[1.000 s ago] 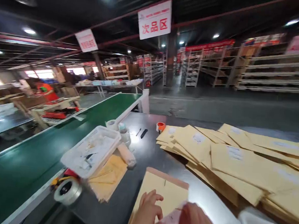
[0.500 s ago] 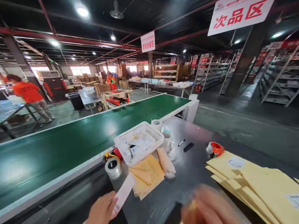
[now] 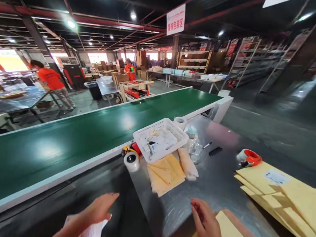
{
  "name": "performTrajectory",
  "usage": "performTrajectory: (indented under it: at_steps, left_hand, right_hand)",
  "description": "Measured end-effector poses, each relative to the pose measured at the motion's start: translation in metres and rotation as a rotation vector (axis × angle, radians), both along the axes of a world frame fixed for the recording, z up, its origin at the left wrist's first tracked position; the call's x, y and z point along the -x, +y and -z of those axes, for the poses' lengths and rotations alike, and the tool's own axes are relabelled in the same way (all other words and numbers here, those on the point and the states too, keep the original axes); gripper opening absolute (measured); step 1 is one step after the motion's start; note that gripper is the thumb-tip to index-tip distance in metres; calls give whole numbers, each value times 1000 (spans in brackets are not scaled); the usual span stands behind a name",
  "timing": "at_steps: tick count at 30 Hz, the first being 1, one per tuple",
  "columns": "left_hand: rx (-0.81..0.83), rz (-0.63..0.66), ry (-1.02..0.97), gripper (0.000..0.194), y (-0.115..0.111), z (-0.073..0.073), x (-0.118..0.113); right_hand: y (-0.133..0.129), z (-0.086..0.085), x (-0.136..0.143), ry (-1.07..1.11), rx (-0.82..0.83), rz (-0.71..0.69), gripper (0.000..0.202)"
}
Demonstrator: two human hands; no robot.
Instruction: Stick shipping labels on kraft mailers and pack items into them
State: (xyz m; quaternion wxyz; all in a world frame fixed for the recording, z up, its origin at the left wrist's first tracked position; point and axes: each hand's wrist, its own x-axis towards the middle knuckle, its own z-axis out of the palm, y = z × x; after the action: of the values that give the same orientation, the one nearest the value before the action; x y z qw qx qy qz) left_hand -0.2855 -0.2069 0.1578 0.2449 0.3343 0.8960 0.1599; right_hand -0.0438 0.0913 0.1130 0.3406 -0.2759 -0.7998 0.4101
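Observation:
My left hand (image 3: 100, 209) is at the lower left with a printed white paper slip (image 3: 92, 234) under its palm. The thumb presses the slip's upper edge, and my forearm covers part of the paper. Over the upper left side of a yellow padded envelope (image 3: 229, 235) at the bottom edge is my right hand (image 3: 206, 219). Its fingers are loosely curled, with a gap to the thumb and nothing visible in them. To the right lies a stack of yellow envelopes (image 3: 286, 194) with white labels. Folded yellow envelopes (image 3: 167, 174) lie farther forward.
A white basket (image 3: 160, 157) of papers stands by the green conveyor belt (image 3: 91, 128). Around it are a tape roll (image 3: 131, 161), a bottle (image 3: 191, 135), a marker (image 3: 207, 145) and an orange tape dispenser (image 3: 250, 158). People in orange work farther back.
My left hand has drawn the paper slip down and left. The blurred right hand has moved up slightly and its fingers now show clearly. The view has swung left and down.

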Motion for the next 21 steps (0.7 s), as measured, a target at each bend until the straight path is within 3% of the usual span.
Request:
performTrajectory:
  at_steps: [4, 7, 11, 13, 17, 19, 21]
  left_hand:
    - [-63, 219, -194, 63, 29, -62, -2]
    - [-80, 548, -534, 48, 60, -101, -17]
    - [-25, 817, -793, 32, 99, -138, -50]
    - [7, 896, -841, 30, 115, -151, -66]
    - [-71, 902, -723, 45, 145, -173, -73]
    - [-278, 769, -495, 53, 152, -183, -60]
    - [-554, 530, -242, 50, 152, -189, -43]
  right_hand:
    - [-20, -12, -15, -43, 132, -35, 31]
    - [-49, -39, -13, -72, 282, -269, 34]
    - [-87, -64, -3, 27, 561, -640, 74]
    - [-101, -66, 0, 89, 659, -714, 73]
    - [-115, -71, -4, 54, 770, -717, 38]
    - [-115, -77, -11, 113, 812, -665, 35]
    - [-109, -83, -19, 238, 825, -471, 33]
